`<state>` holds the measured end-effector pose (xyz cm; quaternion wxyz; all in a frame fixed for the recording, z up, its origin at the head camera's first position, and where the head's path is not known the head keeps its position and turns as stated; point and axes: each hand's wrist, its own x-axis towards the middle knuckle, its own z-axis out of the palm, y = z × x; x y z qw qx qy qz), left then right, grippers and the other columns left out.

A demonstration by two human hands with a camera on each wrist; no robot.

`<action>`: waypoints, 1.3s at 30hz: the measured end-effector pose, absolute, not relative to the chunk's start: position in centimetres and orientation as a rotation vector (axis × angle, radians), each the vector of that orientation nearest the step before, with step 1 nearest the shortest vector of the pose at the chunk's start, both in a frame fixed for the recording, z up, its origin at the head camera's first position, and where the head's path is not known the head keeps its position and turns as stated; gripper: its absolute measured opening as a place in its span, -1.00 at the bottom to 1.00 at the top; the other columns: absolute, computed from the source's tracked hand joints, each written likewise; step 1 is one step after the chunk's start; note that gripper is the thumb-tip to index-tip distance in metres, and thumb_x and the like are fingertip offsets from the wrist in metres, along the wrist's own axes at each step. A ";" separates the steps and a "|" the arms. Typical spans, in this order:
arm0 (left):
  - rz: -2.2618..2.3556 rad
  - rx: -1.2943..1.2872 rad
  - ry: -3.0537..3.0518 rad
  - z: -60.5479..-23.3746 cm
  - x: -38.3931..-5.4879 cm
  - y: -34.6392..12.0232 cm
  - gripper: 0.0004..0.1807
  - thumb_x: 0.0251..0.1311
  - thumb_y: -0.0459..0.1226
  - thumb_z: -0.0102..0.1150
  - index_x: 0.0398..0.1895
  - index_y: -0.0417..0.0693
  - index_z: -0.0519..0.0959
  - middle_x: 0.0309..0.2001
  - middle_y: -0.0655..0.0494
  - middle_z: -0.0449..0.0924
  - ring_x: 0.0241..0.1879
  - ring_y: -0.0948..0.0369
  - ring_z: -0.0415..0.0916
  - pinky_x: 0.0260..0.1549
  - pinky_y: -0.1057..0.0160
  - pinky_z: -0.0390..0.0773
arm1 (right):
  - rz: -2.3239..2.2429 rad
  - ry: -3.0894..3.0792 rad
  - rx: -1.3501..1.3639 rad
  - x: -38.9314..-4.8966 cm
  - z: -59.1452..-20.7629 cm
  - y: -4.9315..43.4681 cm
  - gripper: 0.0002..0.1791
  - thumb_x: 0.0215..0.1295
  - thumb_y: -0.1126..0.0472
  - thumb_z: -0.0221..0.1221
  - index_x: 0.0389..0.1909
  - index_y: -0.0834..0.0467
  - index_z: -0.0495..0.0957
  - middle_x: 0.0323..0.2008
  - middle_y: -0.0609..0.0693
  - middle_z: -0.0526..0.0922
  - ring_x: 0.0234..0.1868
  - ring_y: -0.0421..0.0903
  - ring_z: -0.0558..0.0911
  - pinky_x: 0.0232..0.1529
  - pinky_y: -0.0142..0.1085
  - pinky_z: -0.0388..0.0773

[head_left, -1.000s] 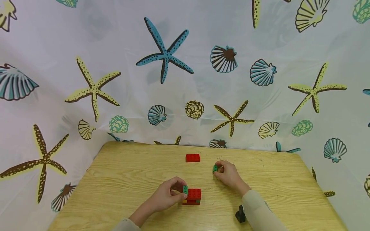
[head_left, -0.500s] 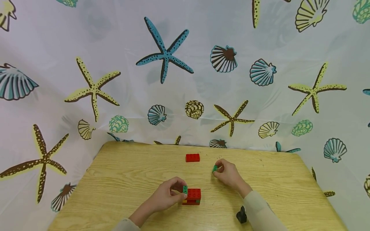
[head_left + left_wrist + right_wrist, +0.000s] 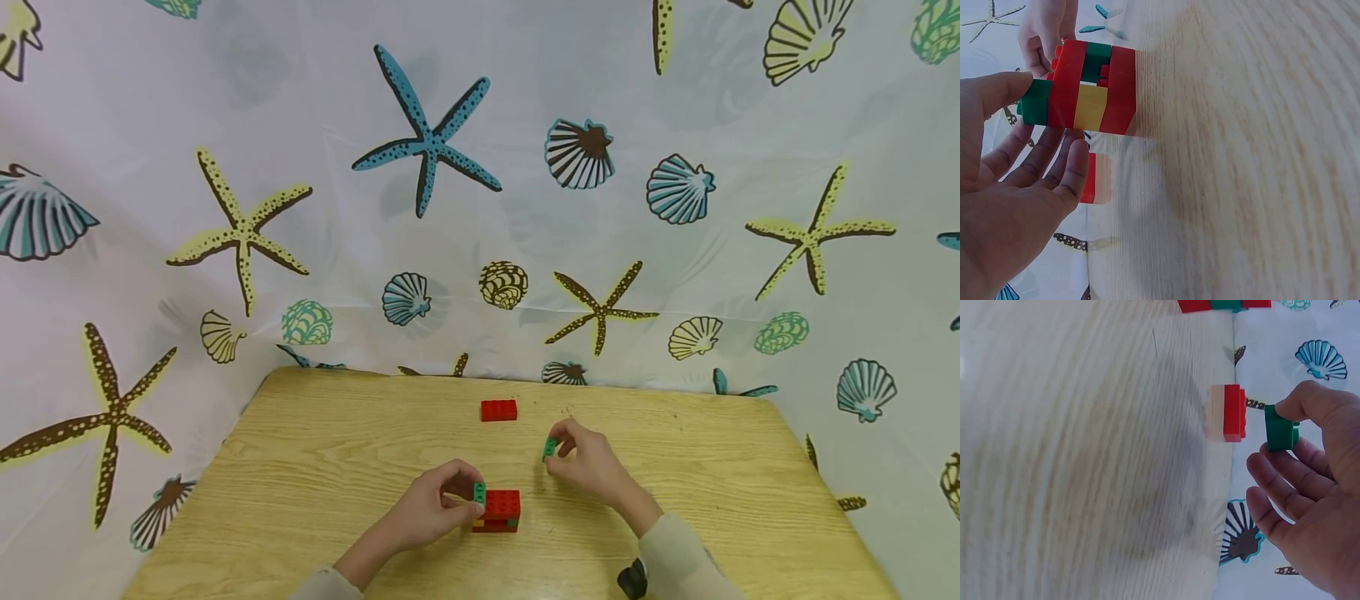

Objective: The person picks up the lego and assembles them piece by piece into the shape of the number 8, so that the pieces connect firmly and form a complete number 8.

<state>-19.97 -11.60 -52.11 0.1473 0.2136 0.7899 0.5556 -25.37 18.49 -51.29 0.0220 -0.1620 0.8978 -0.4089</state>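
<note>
My left hand [image 3: 431,508] pinches a small green building brick [image 3: 1036,102] between thumb and finger. That brick sits on the left end of the top red brick of a small stack [image 3: 502,503]. From the side, the stack shows a red base brick [image 3: 1121,90], a yellow brick [image 3: 1090,107] and a green brick [image 3: 1097,61] above it, then the upper red brick [image 3: 1067,84]. Beyond and to the right, my right hand [image 3: 592,467] pinches a second green brick [image 3: 1279,428], held up off the table with its studs facing upward.
A loose red brick [image 3: 498,410] lies on the wooden table [image 3: 337,433] toward the back. A small black object [image 3: 632,578] is beside my right sleeve. A white cloth with shells and starfish [image 3: 480,208] hangs behind the table and at its sides.
My right hand has lifted its green brick from the table and moved slightly left and nearer. The left hand stays on its green brick at the stack.
</note>
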 end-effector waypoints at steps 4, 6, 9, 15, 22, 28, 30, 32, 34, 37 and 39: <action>1.602 0.617 2.268 -52.0 -19.9 -11.6 -0.68 0.45 -0.19 0.31 0.14 -0.12 0.56 0.04 -0.03 0.66 0.07 0.08 0.62 -0.05 0.31 0.64 | -1.279 2.760 -0.546 -24.2 -50.8 18.3 -0.66 0.35 0.19 0.35 0.10 0.12 0.57 -0.10 -0.04 0.68 -0.07 -0.08 0.63 -0.23 -0.33 0.56; 1.600 0.616 2.269 -52.0 -19.9 -11.6 -0.68 0.45 -0.19 0.31 0.14 -0.11 0.56 0.03 -0.03 0.66 0.07 0.08 0.62 -0.04 0.31 0.64 | -1.286 2.754 -0.555 -23.8 -50.6 18.2 -0.66 0.35 0.19 0.35 0.10 0.11 0.58 -0.12 -0.06 0.68 -0.10 -0.08 0.63 -0.31 -0.35 0.54; 1.596 0.615 2.272 -52.0 -20.0 -11.6 -0.68 0.45 -0.19 0.31 0.14 -0.11 0.56 0.03 -0.02 0.66 0.06 0.08 0.62 -0.05 0.31 0.64 | -1.283 2.754 -0.565 -23.4 -50.4 18.1 -0.66 0.34 0.20 0.34 0.10 0.09 0.59 -0.14 -0.09 0.68 -0.13 -0.11 0.62 -0.37 -0.36 0.52; 1.589 0.619 2.272 -51.9 -20.0 -11.6 -0.67 0.46 -0.18 0.30 0.15 -0.14 0.55 0.03 -0.02 0.66 0.06 0.06 0.63 -0.04 0.30 0.64 | -1.269 2.752 -0.595 -22.8 -50.2 17.8 -0.65 0.33 0.19 0.35 0.13 0.05 0.64 -0.13 -0.13 0.70 -0.09 -0.12 0.63 -0.24 -0.34 0.52; 1.585 0.604 2.284 -52.1 -20.1 -11.5 -0.64 0.45 -0.17 0.31 0.15 -0.16 0.55 0.03 0.01 0.66 0.06 0.08 0.63 -0.05 0.29 0.63 | -1.275 2.701 -0.699 -21.7 -49.7 17.4 -0.64 0.36 0.18 0.34 0.16 0.04 0.64 -0.07 -0.14 0.72 -0.06 -0.02 0.65 -0.14 -0.32 0.50; 1.596 0.611 2.288 -52.2 -20.1 -11.5 -0.64 0.44 -0.17 0.32 0.15 -0.17 0.55 0.03 0.00 0.67 0.06 0.07 0.64 -0.06 0.30 0.64 | -1.280 2.645 -0.730 -21.0 -49.4 16.9 -0.65 0.38 0.15 0.34 0.15 0.03 0.63 -0.08 -0.15 0.72 -0.05 0.01 0.66 -0.14 -0.33 0.49; 1.598 0.614 2.283 -52.2 -20.1 -11.5 -0.64 0.44 -0.18 0.32 0.15 -0.18 0.55 0.03 -0.01 0.66 0.06 0.06 0.64 -0.06 0.31 0.64 | -1.284 2.629 -0.740 -20.9 -49.4 16.7 -0.65 0.38 0.15 0.35 0.15 0.03 0.64 -0.08 -0.15 0.73 -0.04 0.06 0.67 -0.15 -0.33 0.48; 1.599 0.614 2.281 -52.1 -20.1 -11.5 -0.63 0.44 -0.18 0.32 0.16 -0.19 0.55 0.03 -0.01 0.66 0.07 0.06 0.64 -0.06 0.32 0.63 | -1.280 2.625 -0.757 -20.8 -49.4 16.4 -0.66 0.37 0.16 0.35 0.14 0.03 0.64 -0.08 -0.15 0.74 -0.04 0.08 0.67 -0.15 -0.34 0.48; 1.598 0.613 2.279 -52.1 -20.1 -11.5 -0.62 0.44 -0.18 0.31 0.17 -0.20 0.54 0.04 -0.01 0.66 0.07 0.06 0.63 -0.06 0.32 0.63 | -1.269 2.625 -0.774 -20.7 -49.3 16.2 -0.66 0.36 0.16 0.35 0.13 0.03 0.64 -0.08 -0.16 0.74 -0.05 0.07 0.68 -0.15 -0.34 0.49; 1.597 0.613 2.282 -52.1 -20.1 -11.5 -0.64 0.44 -0.18 0.31 0.16 -0.18 0.55 0.04 -0.01 0.66 0.07 0.06 0.63 -0.06 0.32 0.63 | -1.247 2.628 -0.800 -20.6 -49.4 16.0 -0.67 0.36 0.17 0.35 0.12 0.04 0.65 -0.08 -0.17 0.74 -0.07 0.02 0.68 -0.15 -0.35 0.50; 1.598 0.617 2.282 -52.1 -20.1 -11.5 -0.66 0.44 -0.18 0.32 0.15 -0.15 0.55 0.03 -0.01 0.67 0.07 0.05 0.64 -0.06 0.32 0.63 | -1.239 2.622 -0.811 -20.5 -49.4 15.8 -0.66 0.36 0.17 0.35 0.13 0.07 0.66 -0.08 -0.17 0.74 -0.08 -0.03 0.67 -0.15 -0.35 0.50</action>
